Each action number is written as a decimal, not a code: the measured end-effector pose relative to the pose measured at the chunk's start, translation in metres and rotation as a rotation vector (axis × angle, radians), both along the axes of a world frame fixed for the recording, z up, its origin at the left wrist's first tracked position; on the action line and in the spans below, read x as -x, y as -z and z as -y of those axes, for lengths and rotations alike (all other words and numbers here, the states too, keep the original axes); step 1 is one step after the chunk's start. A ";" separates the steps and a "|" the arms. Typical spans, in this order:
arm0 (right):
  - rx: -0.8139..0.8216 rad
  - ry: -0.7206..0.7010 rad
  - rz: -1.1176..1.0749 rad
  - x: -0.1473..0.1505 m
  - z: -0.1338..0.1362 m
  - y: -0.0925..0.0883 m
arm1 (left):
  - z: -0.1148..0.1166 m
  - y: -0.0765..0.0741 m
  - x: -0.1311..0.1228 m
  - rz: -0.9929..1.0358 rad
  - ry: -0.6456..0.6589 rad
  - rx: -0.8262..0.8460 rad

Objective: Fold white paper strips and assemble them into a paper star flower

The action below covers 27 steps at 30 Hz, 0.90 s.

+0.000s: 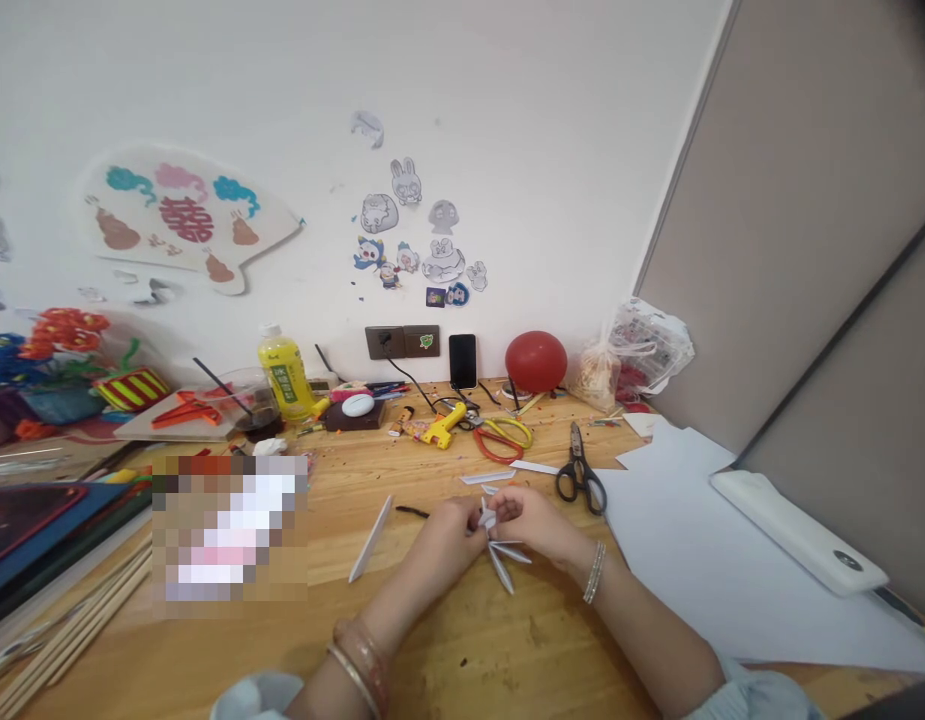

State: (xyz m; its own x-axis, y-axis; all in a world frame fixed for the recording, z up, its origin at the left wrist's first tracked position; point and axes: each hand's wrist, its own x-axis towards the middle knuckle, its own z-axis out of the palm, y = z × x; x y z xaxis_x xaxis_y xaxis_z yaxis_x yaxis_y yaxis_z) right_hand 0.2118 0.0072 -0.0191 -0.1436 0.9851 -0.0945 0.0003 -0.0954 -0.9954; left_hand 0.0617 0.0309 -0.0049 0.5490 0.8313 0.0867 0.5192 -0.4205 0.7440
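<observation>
While slender folded spikes fan out from its underside toward the camera, a small white folded-paper piece (488,519) sits between two bare hands over a pale wooden tabletop (462,625). The curled left hand (453,533) pinches it from one side, fingertips partly hidden; the right hand (533,518) grips it from the other between thumb and fingers. Two bangles (355,665) circle the left wrist, a silvery beaded bracelet (595,572) the right.

Just beyond the hands lies a narrow white paper strip (488,478); a longer, pointed white paper sliver (371,538) rests apart on the left. Black-handled metal scissors (578,475) lie to the right, near large white paper sheets (672,560) bearing an oblong white plastic device (784,525). Farther back are a bright yellow glue gun (441,428) and a round red balloon (536,362), with a dark-screened phone (463,361) propped against the white wall (552,150). A clear bottle of yellow drink (286,370) stands at back left; pale wooden sticks (79,625) lie at near left.
</observation>
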 end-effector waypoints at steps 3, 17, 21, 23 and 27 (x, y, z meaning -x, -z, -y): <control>-0.009 -0.040 -0.037 -0.001 0.001 -0.003 | -0.002 -0.001 0.000 0.074 0.056 0.069; 0.036 -0.055 -0.237 -0.007 0.005 -0.009 | -0.002 -0.011 0.006 0.283 0.034 0.364; 0.016 -0.072 -0.239 -0.008 0.004 -0.008 | 0.000 -0.017 0.004 0.215 0.013 0.268; -0.005 -0.095 -0.247 -0.009 0.004 -0.007 | 0.001 -0.018 0.002 0.195 0.015 0.214; -0.045 -0.101 -0.216 -0.009 0.000 -0.003 | -0.001 -0.010 0.000 0.169 0.036 0.079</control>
State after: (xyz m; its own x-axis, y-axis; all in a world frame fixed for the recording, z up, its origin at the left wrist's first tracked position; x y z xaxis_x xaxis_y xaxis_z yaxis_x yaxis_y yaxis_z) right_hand 0.2211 0.0068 -0.0166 -0.2540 0.9672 -0.0076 -0.2056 -0.0617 -0.9767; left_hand 0.0617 0.0323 0.0051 0.5613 0.8196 0.1152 0.3700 -0.3730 0.8509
